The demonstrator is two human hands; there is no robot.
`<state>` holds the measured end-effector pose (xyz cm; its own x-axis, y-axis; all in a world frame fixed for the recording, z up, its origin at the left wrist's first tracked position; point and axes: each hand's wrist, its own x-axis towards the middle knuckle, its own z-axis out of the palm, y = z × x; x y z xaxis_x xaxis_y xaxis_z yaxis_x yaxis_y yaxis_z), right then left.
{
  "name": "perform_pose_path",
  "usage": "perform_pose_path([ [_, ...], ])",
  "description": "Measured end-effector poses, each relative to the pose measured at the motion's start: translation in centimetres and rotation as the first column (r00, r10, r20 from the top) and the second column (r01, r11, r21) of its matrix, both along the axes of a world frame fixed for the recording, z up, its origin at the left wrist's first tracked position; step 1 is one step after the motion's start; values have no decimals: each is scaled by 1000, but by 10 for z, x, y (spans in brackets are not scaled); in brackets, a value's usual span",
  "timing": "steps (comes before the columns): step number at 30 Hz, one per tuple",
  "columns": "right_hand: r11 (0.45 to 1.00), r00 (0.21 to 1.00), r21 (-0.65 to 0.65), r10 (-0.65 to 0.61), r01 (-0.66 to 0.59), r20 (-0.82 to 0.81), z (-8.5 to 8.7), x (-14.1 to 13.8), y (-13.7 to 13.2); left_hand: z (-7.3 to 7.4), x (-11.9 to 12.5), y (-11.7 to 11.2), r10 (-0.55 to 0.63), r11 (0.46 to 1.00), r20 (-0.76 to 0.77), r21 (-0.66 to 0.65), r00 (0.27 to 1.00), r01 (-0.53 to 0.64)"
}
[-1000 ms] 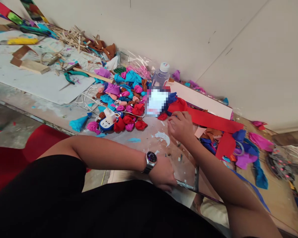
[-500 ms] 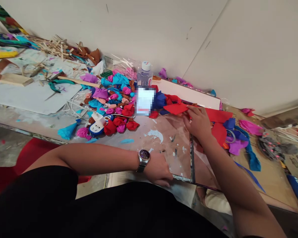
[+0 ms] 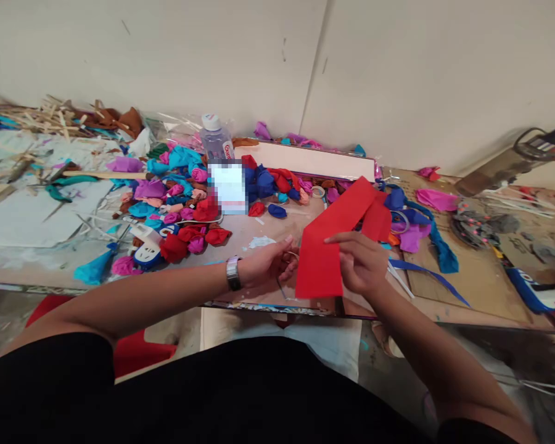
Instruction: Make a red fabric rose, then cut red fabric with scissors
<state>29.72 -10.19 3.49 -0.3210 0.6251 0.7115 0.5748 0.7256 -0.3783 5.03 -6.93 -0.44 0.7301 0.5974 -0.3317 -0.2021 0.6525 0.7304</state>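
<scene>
My right hand (image 3: 361, 264) is closed on a long red paper strip (image 3: 326, 246) and holds its near end up above the table's front edge. The strip's far end trails back onto the table by the purple and blue scraps (image 3: 409, 222). My left hand (image 3: 271, 265), with a wristwatch (image 3: 233, 273), is curled right beside the strip's left edge. A thin dark item shows under its fingers, and I cannot make it out. A glass pane (image 3: 268, 296) smeared with white glue lies below both hands.
A heap of crepe-paper roses (image 3: 185, 203) in red, pink, blue and purple lies to the left, with a water bottle (image 3: 215, 139) and a white power strip (image 3: 145, 243). A long white board (image 3: 305, 161) lies along the wall. Green pliers (image 3: 58, 188) lie far left and a tool (image 3: 536, 145) far right.
My right hand has lifted the red strip off the table and drawn it toward me. My left hand has left the pane's edge and come up beside the strip. The view has swung right.
</scene>
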Motion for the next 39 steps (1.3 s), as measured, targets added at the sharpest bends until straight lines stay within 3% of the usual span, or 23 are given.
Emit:
perform_pose_path([
  [2, 994, 995, -51, 97, -95, 25, -7, -4, -21, 2, 0, -1, -5, 998, -69, 69, 998, 10],
  [4, 985, 984, -12, 171, -171, 53, -16, -6, -36, 3, 0, 0, -16, 990, -170, 138, 985, 40],
  [8, 976, 983, -131, 180, -176, 22, -21, 2, -35, -2, 3, 14, 100, 949, -262, 314, 960, -13],
  [11, 949, 982, -307, -15, 74, 190, -11, 15, -6, -6, 4, 26, 99, 937, -291, 349, 952, 10],
  [14, 892, 873, -377, -36, 248, 487, -1, 31, 38, -9, 1, 33, 132, 897, -339, 441, 931, 34],
  [16, 851, 774, -357, -86, 385, 628, 0, 42, 69, -11, -2, 34, 131, 890, -362, 453, 923, 52],
  [18, 814, 726, -314, -179, 488, 665, -6, 53, 93, -13, -5, 35, 189, 899, -339, 438, 922, -23],
  [19, 782, 678, -271, -246, 561, 693, -10, 58, 102, -13, -6, 36, 253, 889, -321, 449, 913, -89],
  [21, 785, 646, -224, -272, 578, 713, -21, 68, 113, -13, -8, 38, 318, 829, -303, 549, 898, -108],
  [23, 834, 688, -219, -238, 506, 686, -31, 77, 117, -13, -9, 40, 320, 807, -332, 587, 887, -71],
  [26, 888, 752, -209, -200, 410, 628, -41, 88, 118, -12, -11, 41, 222, 812, -375, 582, 900, 42],
  [29, 905, 788, -202, -194, 373, 585, -43, 93, 117, -14, -12, 40, 163, 820, -407, 562, 899, 106],
  [33, 915, 828, -189, -214, 355, 519, -41, 93, 116, -14, -12, 39, 180, 782, -397, 613, 900, 114],
  [39, 918, 863, -90, -324, 386, 388, -39, 86, 110, -14, -10, 38, 180, 800, -395, 591, 901, 99],
])
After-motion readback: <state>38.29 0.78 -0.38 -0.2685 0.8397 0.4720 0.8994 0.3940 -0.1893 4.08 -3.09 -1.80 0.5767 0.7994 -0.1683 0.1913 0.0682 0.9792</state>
